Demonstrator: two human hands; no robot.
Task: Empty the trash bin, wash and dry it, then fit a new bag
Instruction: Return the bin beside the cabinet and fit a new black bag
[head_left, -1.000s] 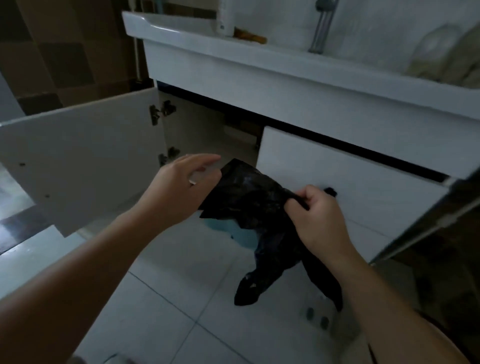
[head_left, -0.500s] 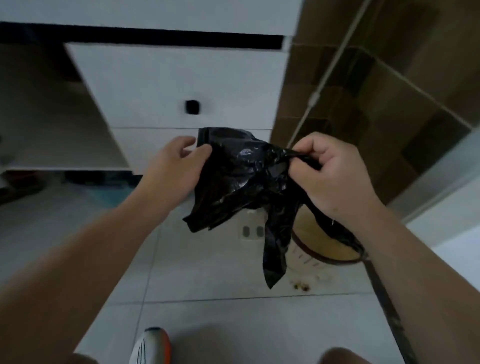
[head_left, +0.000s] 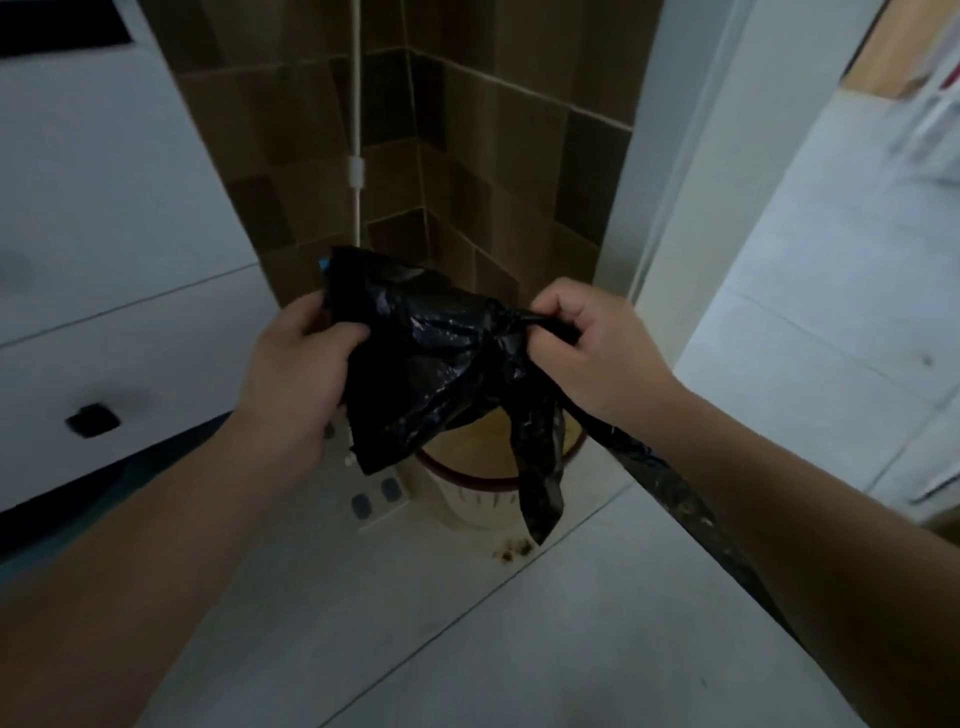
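Note:
A crumpled black plastic bag (head_left: 436, 358) hangs between both hands at chest height. My left hand (head_left: 296, 364) grips its left edge, and my right hand (head_left: 592, 343) pinches its right edge, with a loose strip trailing down past my right forearm. Below the bag, on the floor in the tiled corner, stands the trash bin (head_left: 478, 499), pale with a dark red rim; the bag covers most of its opening.
A white cabinet with a black knob (head_left: 91, 420) stands to the left. Brown tiled walls with a thin white pipe (head_left: 356, 171) form the corner behind the bin. A white door frame (head_left: 670, 218) rises at right. Brown stains (head_left: 511, 548) mark the floor by the bin.
My view has swung right from the open sink cabinet to the corner with the bin. Both hands kept hold of the bag, which now hangs above the bin.

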